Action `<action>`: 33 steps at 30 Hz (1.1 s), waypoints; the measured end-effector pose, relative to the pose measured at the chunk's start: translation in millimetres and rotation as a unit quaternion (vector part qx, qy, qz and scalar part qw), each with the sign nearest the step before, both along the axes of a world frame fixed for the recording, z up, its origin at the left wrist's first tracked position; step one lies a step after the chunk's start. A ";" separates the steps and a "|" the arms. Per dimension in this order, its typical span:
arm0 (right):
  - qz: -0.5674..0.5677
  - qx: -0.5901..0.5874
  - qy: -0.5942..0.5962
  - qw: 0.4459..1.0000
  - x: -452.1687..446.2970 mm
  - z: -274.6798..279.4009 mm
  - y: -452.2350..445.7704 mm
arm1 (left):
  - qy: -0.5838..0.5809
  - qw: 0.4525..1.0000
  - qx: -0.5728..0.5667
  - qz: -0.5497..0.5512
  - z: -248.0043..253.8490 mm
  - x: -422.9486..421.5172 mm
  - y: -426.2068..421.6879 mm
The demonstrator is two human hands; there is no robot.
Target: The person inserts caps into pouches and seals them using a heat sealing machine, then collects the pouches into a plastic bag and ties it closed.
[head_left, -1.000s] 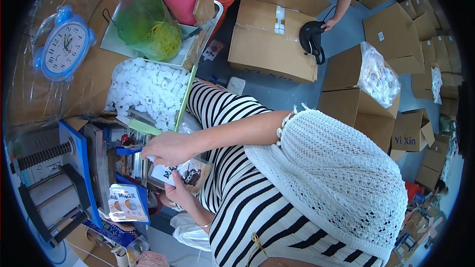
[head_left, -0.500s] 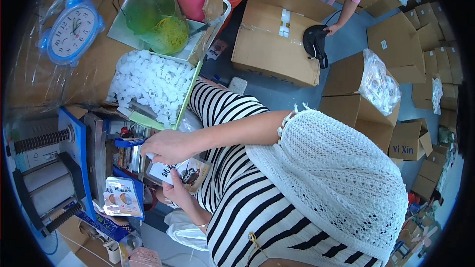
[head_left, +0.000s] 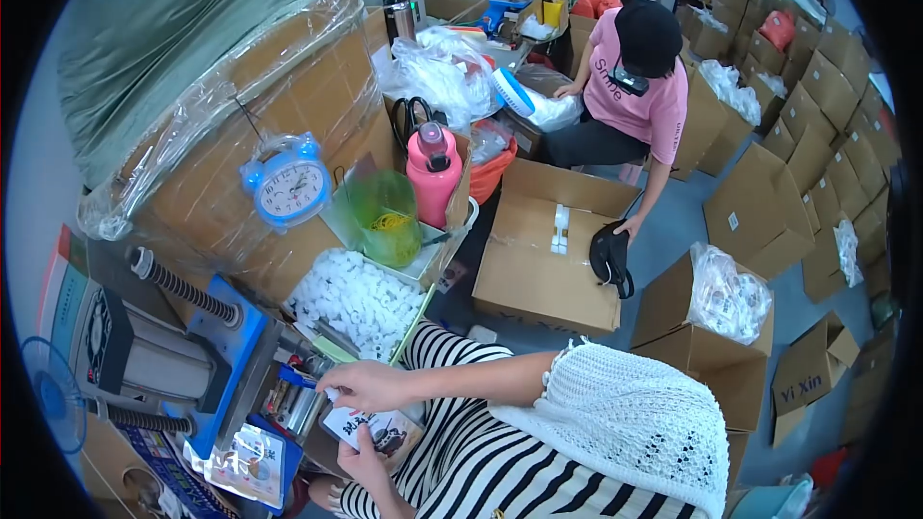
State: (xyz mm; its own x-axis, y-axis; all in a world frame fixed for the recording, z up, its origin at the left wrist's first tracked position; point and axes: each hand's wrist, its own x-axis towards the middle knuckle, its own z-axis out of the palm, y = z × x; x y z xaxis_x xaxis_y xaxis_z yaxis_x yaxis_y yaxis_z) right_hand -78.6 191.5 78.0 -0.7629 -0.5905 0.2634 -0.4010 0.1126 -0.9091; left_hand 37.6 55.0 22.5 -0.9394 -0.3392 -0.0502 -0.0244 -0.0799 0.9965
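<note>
- Gripping the printed pouch (head_left: 386, 431) in the left hand (head_left: 363, 463), thumb pressed on its printed face, other fingers mostly hidden beneath.
- Pinching a small white piece (head_left: 333, 393) in the closed fingers of the right hand (head_left: 361, 387), close to the pouch's left edge; too small to tell whether touching.
- Just left of the right hand, a metal fixture (head_left: 300, 406); farther left, a blue-framed press (head_left: 219, 351).
- Near left, pouches (head_left: 248, 461) on a blue tray (head_left: 288, 482).
- Beyond the right hand, a green-rimmed bin (head_left: 411, 329) full of white fittings (head_left: 351, 298).
- Far right, a co-worker (head_left: 630, 86) touching a black bag (head_left: 610, 255).
</note>
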 end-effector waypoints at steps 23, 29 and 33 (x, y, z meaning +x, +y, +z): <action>-0.006 0.014 0.056 0.998 7.9 -29.3 -18.0 | -0.058 0.997 -0.035 0.039 -23.6 14.6 -24.0; -0.019 -0.006 0.064 0.998 9.4 -36.6 -19.4 | -0.060 0.995 -0.061 0.045 -25.3 15.5 -22.1; -0.024 -0.018 0.055 0.998 11.5 -36.8 -23.4 | -0.126 0.976 -0.171 0.052 -0.1 16.6 -20.6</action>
